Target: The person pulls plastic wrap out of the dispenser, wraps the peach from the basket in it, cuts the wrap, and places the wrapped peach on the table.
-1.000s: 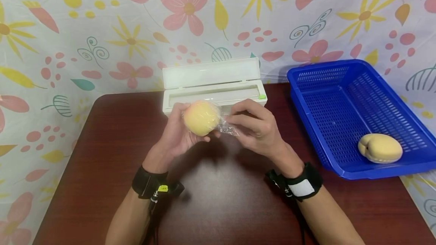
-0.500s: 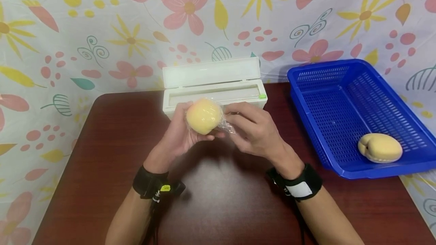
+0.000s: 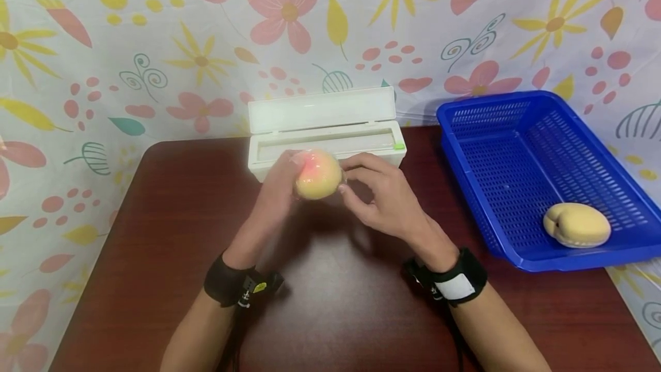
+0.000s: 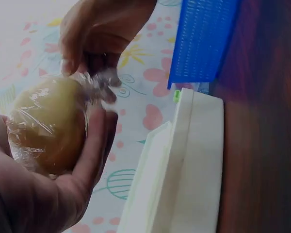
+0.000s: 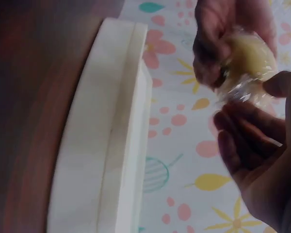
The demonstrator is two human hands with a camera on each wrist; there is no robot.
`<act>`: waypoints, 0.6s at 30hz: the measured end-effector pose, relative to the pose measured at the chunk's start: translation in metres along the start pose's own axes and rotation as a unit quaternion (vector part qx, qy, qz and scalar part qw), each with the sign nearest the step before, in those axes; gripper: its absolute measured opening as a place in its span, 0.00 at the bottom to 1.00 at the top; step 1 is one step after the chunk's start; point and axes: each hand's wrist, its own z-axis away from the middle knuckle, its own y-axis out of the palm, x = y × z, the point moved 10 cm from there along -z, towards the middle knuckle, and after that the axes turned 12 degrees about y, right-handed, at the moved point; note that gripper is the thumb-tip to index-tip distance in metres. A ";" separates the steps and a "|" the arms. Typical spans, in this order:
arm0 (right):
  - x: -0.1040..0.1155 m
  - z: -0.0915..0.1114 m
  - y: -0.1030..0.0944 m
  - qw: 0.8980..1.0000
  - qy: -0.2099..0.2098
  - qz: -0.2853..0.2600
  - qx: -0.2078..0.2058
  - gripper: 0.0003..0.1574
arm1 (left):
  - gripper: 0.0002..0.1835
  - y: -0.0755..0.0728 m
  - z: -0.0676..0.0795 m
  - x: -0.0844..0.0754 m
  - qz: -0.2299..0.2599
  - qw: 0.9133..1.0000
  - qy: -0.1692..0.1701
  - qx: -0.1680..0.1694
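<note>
A yellow peach (image 3: 318,175) with a pink blush is covered in clear plastic wrap. My left hand (image 3: 276,191) holds it from the left, above the table, with fingers curved round it in the left wrist view. At its right side is my right hand (image 3: 383,198), thumb and fingertips pinching the plastic wrap (image 5: 242,90) where it bunches against the fruit. The gathered tail looks blurred and crinkled in the left wrist view. Just behind the hands stands a white plastic wrap dispenser (image 3: 379,157) with its lid raised.
To the right sits a blue plastic basket (image 3: 477,205) with a pale yellow peach-shaped fruit (image 3: 580,224) inside. A brown wooden table (image 3: 181,200) lies under everything. Behind it hangs a flower-patterned cloth (image 3: 206,27).
My left hand has turned the wrapped peach, bringing its pink side into view and moving it slightly right. The right hand's fingers have come in close against the fruit, and the wrap tail no longer shows from above.
</note>
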 end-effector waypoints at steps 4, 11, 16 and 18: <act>-0.010 0.000 0.006 0.997 0.059 -0.020 0.035 0.14 | 0.16 -0.003 0.000 -0.014 -0.118 0.991 0.068 -0.003; -0.001 -0.002 0.007 0.978 0.151 -0.118 0.082 0.19 | 0.20 0.006 0.003 -0.026 -0.129 0.986 0.101 0.027; 0.000 -0.004 0.003 0.951 0.235 -0.181 0.085 0.20 | 0.21 0.021 0.009 -0.045 -0.114 0.985 0.116 0.060; -0.003 -0.003 0.003 0.947 0.263 -0.166 0.087 0.21 | 0.23 0.027 0.011 -0.051 -0.118 0.984 0.116 0.073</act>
